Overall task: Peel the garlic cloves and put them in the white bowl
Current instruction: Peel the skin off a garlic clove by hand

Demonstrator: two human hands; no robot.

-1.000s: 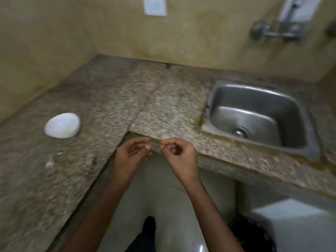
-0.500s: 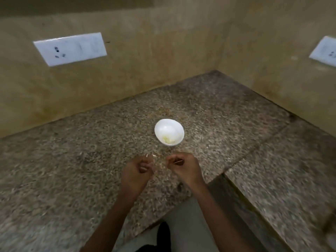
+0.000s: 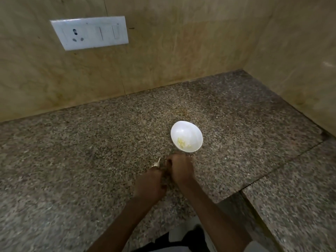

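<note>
The left hand (image 3: 150,182) is in the middle of the frame, a bit low. It pinches a garlic clove (image 3: 156,163) at its fingertips, and the pointy end sticks up. The right hand (image 3: 179,170) is just beside it with its fingers curled down. I cannot tell if it holds anything. The white bowl (image 3: 181,130) stands on the counter (image 3: 91,151) just above the right hand, with small yellow bits (image 3: 183,142) inside. A white switch plate (image 3: 89,32) is at the upper left.
</note>
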